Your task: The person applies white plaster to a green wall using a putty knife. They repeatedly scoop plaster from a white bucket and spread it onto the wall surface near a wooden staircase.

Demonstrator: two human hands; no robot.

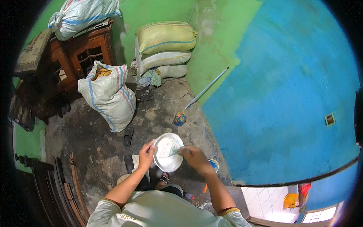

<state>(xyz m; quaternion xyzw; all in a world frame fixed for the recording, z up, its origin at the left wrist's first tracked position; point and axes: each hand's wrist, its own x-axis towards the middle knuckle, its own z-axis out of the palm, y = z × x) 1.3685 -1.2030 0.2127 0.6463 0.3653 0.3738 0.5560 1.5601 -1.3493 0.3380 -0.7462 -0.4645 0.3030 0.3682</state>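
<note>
My left hand (pixel 146 156) grips the left rim of a round, pale metal basin (pixel 181 142), fingers closed on its edge. White paste or powder (pixel 163 149) covers the inside of the basin. Over the basin's right side, my right hand (pixel 193 157) is closed around a small greenish tool (pixel 173 151) whose end dips into the white stuff. Its exact kind is blurred, partly hidden by my fingers. Just right of my right wrist stands a small white tub (pixel 214 165) with blue paint in it.
A paint can (pixel 180 118) stands ahead on the stained floor. A long pole (pixel 207 87) leans on the part-blue wall (pixel 287 94). A filled woven sack (pixel 109 102) stands left, with stacked sacks (pixel 166 38) behind. Wooden planks (pixel 72 193) lie near left; a slipper (pixel 128 136) lies ahead of my feet.
</note>
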